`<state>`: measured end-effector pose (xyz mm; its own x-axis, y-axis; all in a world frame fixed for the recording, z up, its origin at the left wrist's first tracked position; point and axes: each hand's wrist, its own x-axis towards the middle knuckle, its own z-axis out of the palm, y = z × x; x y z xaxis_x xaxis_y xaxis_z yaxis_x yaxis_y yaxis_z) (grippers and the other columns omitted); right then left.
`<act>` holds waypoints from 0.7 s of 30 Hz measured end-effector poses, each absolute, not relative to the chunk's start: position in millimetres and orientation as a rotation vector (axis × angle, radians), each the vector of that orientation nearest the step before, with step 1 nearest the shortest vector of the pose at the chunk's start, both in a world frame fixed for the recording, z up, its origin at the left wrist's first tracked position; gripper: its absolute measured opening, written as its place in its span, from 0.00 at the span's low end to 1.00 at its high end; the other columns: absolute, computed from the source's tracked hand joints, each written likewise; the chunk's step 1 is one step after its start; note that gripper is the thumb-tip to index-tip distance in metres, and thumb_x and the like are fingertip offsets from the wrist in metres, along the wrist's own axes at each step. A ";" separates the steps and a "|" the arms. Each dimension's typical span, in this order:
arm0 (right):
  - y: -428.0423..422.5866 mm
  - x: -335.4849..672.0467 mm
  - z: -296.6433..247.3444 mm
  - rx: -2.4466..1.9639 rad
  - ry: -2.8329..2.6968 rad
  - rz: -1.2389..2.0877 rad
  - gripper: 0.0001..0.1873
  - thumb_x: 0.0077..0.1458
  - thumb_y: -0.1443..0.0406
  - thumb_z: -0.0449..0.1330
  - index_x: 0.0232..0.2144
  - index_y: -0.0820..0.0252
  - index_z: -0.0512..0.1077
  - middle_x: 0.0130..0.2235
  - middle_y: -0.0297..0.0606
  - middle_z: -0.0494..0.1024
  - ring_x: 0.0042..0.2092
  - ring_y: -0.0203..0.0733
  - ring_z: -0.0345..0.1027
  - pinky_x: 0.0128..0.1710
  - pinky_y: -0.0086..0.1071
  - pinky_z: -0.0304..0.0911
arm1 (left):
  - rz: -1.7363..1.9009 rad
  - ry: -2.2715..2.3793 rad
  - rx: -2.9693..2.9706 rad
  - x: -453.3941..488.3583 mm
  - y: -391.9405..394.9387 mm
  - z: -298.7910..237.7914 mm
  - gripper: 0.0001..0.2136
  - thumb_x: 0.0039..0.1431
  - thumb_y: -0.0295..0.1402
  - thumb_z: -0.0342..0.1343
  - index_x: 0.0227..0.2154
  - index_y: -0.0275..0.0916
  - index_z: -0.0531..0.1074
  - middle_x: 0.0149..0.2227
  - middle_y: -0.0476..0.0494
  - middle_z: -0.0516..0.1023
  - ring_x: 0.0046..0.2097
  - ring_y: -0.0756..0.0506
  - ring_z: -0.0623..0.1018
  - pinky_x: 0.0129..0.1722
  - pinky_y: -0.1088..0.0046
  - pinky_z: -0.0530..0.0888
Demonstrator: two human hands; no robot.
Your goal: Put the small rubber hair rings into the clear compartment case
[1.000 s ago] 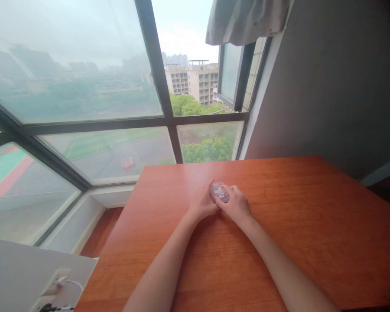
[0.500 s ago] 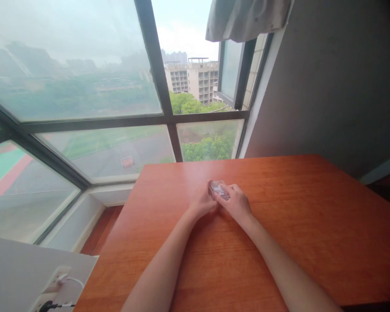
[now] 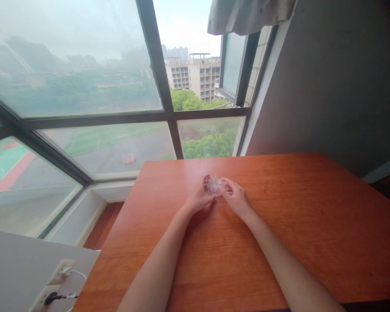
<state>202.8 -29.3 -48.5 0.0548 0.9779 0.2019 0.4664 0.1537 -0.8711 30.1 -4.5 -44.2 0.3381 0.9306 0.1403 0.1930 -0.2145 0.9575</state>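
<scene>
Between my two hands, over the far half of the wooden table (image 3: 234, 260), is a small clear plastic case (image 3: 213, 187). Pinkish and pale markings show through it, but its contents are too small to make out. My left hand (image 3: 199, 195) wraps its fingers and thumb around the left side of the case. On the opposite side, the thumb and fingers of my right hand (image 3: 237, 198) grip the right edge. Some fingertips are hidden behind the case.
Large framed windows (image 3: 169, 117) stand beyond the table's far edge, one pane (image 3: 232, 69) swung outward. A grey wall (image 3: 328, 86) rises at the right. At lower left, wall sockets (image 3: 60, 273) hold a white plug and a black plug (image 3: 52, 298) with cords.
The case has turned in my hands and now shows a face with a pink mark. My right hand has shifted from across its front to its right edge.
</scene>
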 end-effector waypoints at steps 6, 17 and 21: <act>-29.3 190.2 -54.6 -1.282 -1.370 1.077 0.26 0.54 0.51 0.58 0.50 0.59 0.69 0.45 0.43 0.77 0.40 0.41 0.74 0.39 0.33 0.70 | 0.819 1.031 1.441 -16.3 -7.1 1.6 0.39 0.40 0.25 0.63 0.57 0.42 0.55 0.51 0.38 0.67 0.41 0.47 0.75 0.39 0.68 0.75; -30.6 187.5 -55.0 -1.338 -1.361 1.069 0.25 0.52 0.51 0.59 0.47 0.59 0.70 0.45 0.44 0.77 0.43 0.43 0.73 0.38 0.33 0.70 | 0.402 1.493 1.992 -75.3 -18.6 40.5 0.29 0.44 0.28 0.53 0.54 0.41 0.67 0.51 0.40 0.65 0.44 0.43 0.73 0.45 0.65 0.73; -31.5 187.1 -54.5 -1.346 -1.366 1.053 0.25 0.52 0.51 0.59 0.48 0.58 0.69 0.45 0.43 0.76 0.42 0.42 0.72 0.37 0.33 0.70 | 0.297 1.558 2.130 -61.9 -21.2 41.1 0.29 0.42 0.28 0.54 0.52 0.41 0.68 0.51 0.39 0.65 0.50 0.39 0.71 0.48 0.64 0.72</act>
